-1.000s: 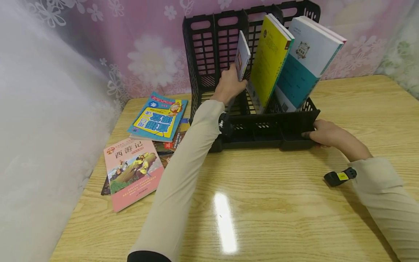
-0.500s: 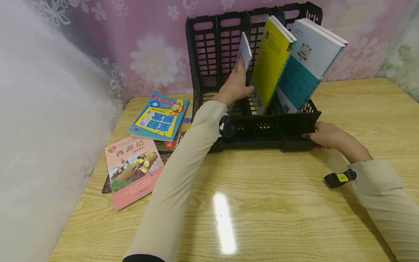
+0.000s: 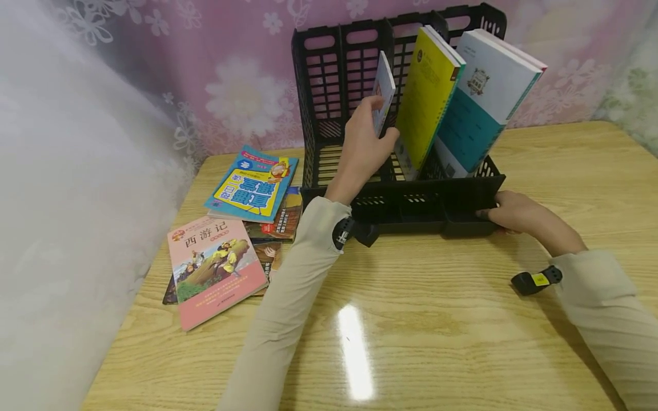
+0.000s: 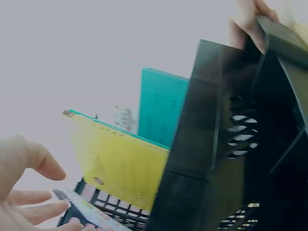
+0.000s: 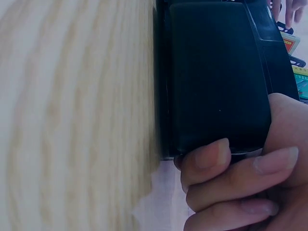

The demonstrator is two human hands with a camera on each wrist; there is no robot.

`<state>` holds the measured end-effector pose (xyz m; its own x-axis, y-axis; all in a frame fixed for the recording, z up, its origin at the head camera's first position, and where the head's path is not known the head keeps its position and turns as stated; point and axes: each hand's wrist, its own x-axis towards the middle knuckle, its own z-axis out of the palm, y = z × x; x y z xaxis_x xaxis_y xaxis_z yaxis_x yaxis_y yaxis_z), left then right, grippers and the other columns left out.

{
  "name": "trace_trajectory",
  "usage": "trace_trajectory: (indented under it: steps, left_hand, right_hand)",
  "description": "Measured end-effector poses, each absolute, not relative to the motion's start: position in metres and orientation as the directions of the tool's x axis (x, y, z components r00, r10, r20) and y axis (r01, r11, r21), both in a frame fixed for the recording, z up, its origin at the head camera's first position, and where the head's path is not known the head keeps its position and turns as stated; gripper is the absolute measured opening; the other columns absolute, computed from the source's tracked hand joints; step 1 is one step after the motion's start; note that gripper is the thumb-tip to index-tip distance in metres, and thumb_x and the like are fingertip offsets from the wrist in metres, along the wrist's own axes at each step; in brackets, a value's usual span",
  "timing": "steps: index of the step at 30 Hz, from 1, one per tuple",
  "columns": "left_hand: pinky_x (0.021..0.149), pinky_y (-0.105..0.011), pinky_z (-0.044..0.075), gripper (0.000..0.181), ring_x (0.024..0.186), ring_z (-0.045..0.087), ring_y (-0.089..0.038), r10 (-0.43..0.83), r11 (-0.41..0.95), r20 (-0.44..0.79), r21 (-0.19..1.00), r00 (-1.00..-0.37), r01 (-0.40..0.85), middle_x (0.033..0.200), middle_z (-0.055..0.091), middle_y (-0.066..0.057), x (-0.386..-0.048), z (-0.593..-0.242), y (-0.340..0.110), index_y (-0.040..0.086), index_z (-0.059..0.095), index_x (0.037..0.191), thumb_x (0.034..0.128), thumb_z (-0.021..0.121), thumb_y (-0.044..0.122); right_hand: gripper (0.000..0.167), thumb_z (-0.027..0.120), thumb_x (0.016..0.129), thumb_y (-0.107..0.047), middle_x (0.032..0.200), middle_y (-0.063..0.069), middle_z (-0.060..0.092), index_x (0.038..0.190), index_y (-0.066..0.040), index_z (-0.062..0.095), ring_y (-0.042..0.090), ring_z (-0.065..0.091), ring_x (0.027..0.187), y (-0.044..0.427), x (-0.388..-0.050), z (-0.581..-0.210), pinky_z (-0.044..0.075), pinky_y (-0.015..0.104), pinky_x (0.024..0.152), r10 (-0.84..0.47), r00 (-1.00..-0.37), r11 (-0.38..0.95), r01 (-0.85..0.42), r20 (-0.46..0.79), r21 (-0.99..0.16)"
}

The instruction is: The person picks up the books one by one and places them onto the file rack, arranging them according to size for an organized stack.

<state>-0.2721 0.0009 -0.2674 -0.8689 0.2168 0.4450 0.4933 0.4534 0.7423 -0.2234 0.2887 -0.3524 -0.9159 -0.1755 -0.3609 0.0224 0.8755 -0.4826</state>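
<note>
A black divided rack (image 3: 421,214) stands at the back of the table. In its middle section, a thin white-edged book (image 3: 386,85) leans upright, and my left hand (image 3: 361,145) is at it, fingers on its left side. The left wrist view shows the left hand (image 4: 29,183) with fingers extended beside the thin book (image 4: 91,209) and the thumb apart from it. To the right stand a yellow book (image 3: 428,94) and tall white-and-teal books (image 3: 470,108). My right hand (image 3: 532,220) grips the rack's front right corner; in the right wrist view its fingers (image 5: 207,159) curl round the black edge.
Left of the rack lie a blue children's book (image 3: 252,185), a pink-bordered book (image 3: 218,271) and darker books (image 3: 288,220) partly under them. A flowered curtain (image 3: 247,85) hangs behind, and a pale cloth (image 3: 67,200) is at the left.
My left hand has shifted a little down and its wrist has drawn toward the front, with the fingers lower on the thin book. The right hand keeps its grip on the rack.
</note>
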Motion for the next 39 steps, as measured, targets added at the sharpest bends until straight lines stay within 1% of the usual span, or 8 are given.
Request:
trace_trajectory:
  steps: [6, 14, 17, 20, 25, 30, 34, 39]
  left_hand:
    - [0.090, -0.026, 0.048, 0.025, 0.110, 0.057, -0.020, -0.046, 0.315, 0.670, 0.713, -0.741, 0.626, 0.116, 0.061, -0.013, -0.270, -0.264, -0.026, -0.003, 0.057, 0.114, 0.0895, 0.055, -0.001]
    - [0.085, -0.027, 0.048, 0.013, 0.105, 0.056, -0.023, -0.317, 0.351, 0.623, 0.778, -0.715, 0.522, 0.110, 0.062, -0.016, -0.289, -0.262, -0.096, -0.003, 0.060, 0.098, 0.0881, 0.052, -0.001]
    - [0.088, -0.028, 0.045, 0.011, 0.107, 0.054, -0.023, -0.435, 0.419, 0.529, 0.835, -0.728, 0.357, 0.115, 0.060, -0.015, -0.294, -0.274, -0.130, -0.002, 0.060, 0.097, 0.0888, 0.053, 0.002]
    - [0.096, -0.037, 0.040, 0.021, 0.118, 0.044, -0.027, -0.529, 0.477, 0.297, 0.879, -0.795, 0.012, 0.133, 0.047, -0.014, -0.293, -0.289, -0.162, 0.001, 0.055, 0.110, 0.0933, 0.053, 0.013]
    - [0.107, -0.060, 0.020, 0.053, 0.135, 0.015, -0.043, -0.594, 0.514, -0.044, 0.747, -0.803, -0.421, 0.151, 0.019, -0.022, -0.290, -0.315, -0.193, 0.007, 0.035, 0.141, 0.0957, 0.050, 0.029]
    - [0.107, -0.064, 0.013, 0.084, 0.137, 0.014, -0.051, -0.593, 0.564, -0.132, 0.636, -0.794, -0.527, 0.152, 0.020, -0.027, -0.289, -0.334, -0.203, 0.005, 0.011, 0.154, 0.0938, 0.056, 0.044]
    - [0.104, -0.064, 0.014, 0.095, 0.134, 0.020, -0.053, -0.497, 0.652, -0.181, 0.567, -0.848, -0.503, 0.151, 0.024, -0.029, -0.282, -0.333, -0.208, 0.001, 0.011, 0.153, 0.0882, 0.065, 0.046]
    - [0.104, -0.062, 0.017, 0.090, 0.133, 0.020, -0.051, -0.474, 0.608, -0.235, 0.609, -0.848, -0.509, 0.152, 0.025, -0.026, -0.273, -0.324, -0.213, 0.006, 0.020, 0.152, 0.0855, 0.071, 0.039]
  right_hand:
    - [0.049, 0.048, 0.095, -0.021, 0.063, 0.010, 0.050, 0.115, 0.022, 0.036, 0.018, 0.046, 0.048, 0.290, -0.222, -0.353, 0.040, 0.033, 0.050, -0.174, -0.919, 0.869, 0.027, -0.355, -0.494]
    - [0.046, 0.048, 0.095, -0.021, 0.061, 0.009, 0.049, 0.110, 0.021, 0.038, 0.017, 0.046, 0.048, 0.293, -0.220, -0.351, 0.040, 0.032, 0.050, -0.163, -0.921, 0.870, 0.035, -0.353, -0.492]
    - [0.051, 0.047, 0.095, -0.021, 0.063, 0.009, 0.049, 0.115, 0.023, 0.034, 0.017, 0.045, 0.048, 0.293, -0.219, -0.352, 0.039, 0.032, 0.051, -0.162, -0.917, 0.869, 0.042, -0.365, -0.492]
    - [0.052, 0.048, 0.095, -0.021, 0.063, 0.009, 0.049, 0.117, 0.023, 0.033, 0.017, 0.045, 0.048, 0.292, -0.219, -0.353, 0.039, 0.032, 0.050, -0.161, -0.916, 0.865, 0.048, -0.367, -0.500]
    - [0.052, 0.047, 0.095, -0.021, 0.064, 0.010, 0.050, 0.117, 0.024, 0.034, 0.017, 0.045, 0.048, 0.291, -0.220, -0.353, 0.038, 0.031, 0.050, -0.162, -0.921, 0.861, 0.043, -0.354, -0.507]
    - [0.050, 0.047, 0.095, -0.021, 0.069, 0.014, 0.051, 0.117, 0.023, 0.036, 0.018, 0.047, 0.050, 0.290, -0.220, -0.351, 0.040, 0.032, 0.051, -0.172, -0.921, 0.865, 0.029, -0.350, -0.501]
    - [0.050, 0.047, 0.095, -0.021, 0.068, 0.013, 0.049, 0.115, 0.023, 0.036, 0.018, 0.046, 0.050, 0.291, -0.220, -0.352, 0.040, 0.032, 0.050, -0.172, -0.920, 0.862, 0.032, -0.351, -0.506]
    - [0.056, 0.047, 0.096, -0.020, 0.094, 0.033, 0.051, 0.121, 0.027, 0.033, 0.024, 0.053, 0.061, 0.292, -0.219, -0.353, 0.045, 0.035, 0.056, -0.172, -0.926, 0.873, 0.016, -0.338, -0.488]
